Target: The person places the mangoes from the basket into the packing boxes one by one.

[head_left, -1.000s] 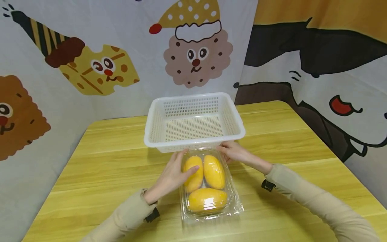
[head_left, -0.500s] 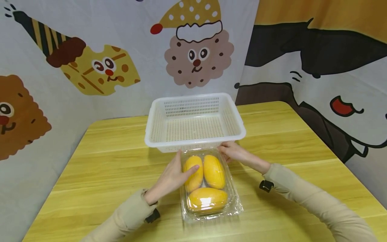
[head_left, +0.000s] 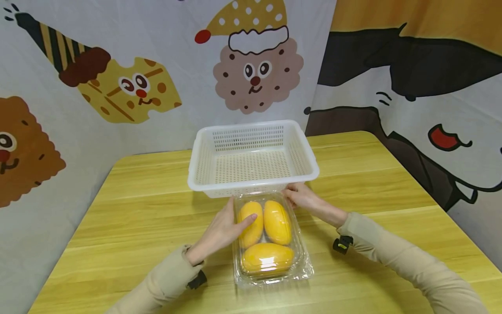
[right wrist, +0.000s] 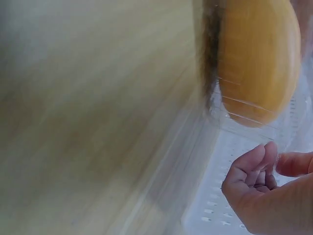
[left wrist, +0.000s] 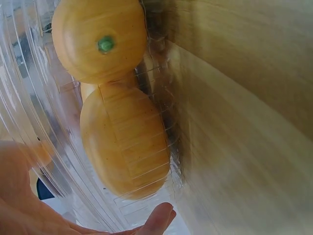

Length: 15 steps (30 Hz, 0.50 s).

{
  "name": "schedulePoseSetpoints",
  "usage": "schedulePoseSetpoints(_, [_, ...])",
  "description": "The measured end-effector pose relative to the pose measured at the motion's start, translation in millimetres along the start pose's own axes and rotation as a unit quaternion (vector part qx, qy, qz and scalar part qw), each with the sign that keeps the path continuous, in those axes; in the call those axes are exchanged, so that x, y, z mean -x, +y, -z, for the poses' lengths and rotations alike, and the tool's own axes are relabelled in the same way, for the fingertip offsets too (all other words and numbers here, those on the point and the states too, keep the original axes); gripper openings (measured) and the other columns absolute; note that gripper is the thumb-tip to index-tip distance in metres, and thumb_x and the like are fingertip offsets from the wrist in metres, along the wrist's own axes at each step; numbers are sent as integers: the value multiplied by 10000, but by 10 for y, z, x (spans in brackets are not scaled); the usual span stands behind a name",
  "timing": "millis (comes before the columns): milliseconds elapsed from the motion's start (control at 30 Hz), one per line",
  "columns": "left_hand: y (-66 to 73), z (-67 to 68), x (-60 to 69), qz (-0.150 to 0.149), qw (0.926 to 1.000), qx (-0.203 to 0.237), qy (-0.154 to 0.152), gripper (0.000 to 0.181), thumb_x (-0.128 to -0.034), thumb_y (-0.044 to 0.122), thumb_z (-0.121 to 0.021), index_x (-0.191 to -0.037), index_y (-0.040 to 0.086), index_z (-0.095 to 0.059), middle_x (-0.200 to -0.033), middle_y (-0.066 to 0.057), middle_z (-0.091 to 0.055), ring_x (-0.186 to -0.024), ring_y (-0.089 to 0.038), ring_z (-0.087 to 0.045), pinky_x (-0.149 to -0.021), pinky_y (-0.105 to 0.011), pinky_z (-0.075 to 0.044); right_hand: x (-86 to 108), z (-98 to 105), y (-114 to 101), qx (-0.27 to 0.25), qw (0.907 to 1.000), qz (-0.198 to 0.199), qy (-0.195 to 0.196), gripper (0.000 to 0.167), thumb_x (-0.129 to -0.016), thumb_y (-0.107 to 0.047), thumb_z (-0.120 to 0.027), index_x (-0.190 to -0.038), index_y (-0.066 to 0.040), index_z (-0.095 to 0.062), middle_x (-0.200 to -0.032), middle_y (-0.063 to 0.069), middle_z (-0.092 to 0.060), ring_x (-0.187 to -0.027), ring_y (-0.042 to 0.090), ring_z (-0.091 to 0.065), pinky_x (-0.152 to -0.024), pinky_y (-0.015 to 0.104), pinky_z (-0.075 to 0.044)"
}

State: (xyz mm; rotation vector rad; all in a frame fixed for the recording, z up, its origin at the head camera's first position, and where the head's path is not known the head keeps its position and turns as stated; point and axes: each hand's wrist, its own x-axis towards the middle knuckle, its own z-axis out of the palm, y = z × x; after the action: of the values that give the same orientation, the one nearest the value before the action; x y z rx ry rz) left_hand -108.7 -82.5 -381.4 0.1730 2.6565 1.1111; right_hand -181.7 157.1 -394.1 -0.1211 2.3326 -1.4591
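A clear plastic clamshell box (head_left: 300,255) with three yellow mangoes (head_left: 267,257) inside lies in front of the basket, its lid down. My left hand (head_left: 221,231) holds its left side, the thumb laid across the lid and the fingers along the wall. The left wrist view shows two of the mangoes (left wrist: 124,142) through the plastic, with a fingertip (left wrist: 157,220) at the box's side. At the far right corner, my right hand (head_left: 300,196) pinches the box's edge between thumb and curled fingers. The right wrist view shows this pinch (right wrist: 274,159) near one mango (right wrist: 259,63).
A white perforated plastic basket (head_left: 252,181) stands just behind the box, nothing in it. Both are on a wood-grain table (head_left: 157,209). Cloth with cartoon prints (head_left: 157,26) hangs along the back and sides. Each wrist carries a black strap device (head_left: 343,244).
My left fingers have drawn back from the box's far left corner down along its side. The right forearm has shifted slightly left, its hand staying at the corner. The box has hardly moved.
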Motion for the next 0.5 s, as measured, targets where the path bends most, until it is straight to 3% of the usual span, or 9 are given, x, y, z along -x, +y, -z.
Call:
schedulePoseSetpoints(200, [0,11,-10,7,10000,-10,-15,962,-878,570,-556,-1510,-2,-111,-1555,-239,-175,-1429,-414,-226,-1160,-566,-225,4,7,-1,-204,9996,-191,-1,218,-972,-109,-459,-768,-44,-498,-604,-12,-428,-560,102,-404,-528,228,-369])
schedulePoseSetpoints(500, [-28,23,-64,16,9999,-11,121,960,-877,579,-551,-1509,-2,-121,-1551,-243,-189,-1418,-426,-241,-1143,-578,-249,-14,24,41,-533,9984,-163,6,250,-961,-156,-485,-727,-72,-462,-574,-7,-416,-527,115,-374,-504,240,-342])
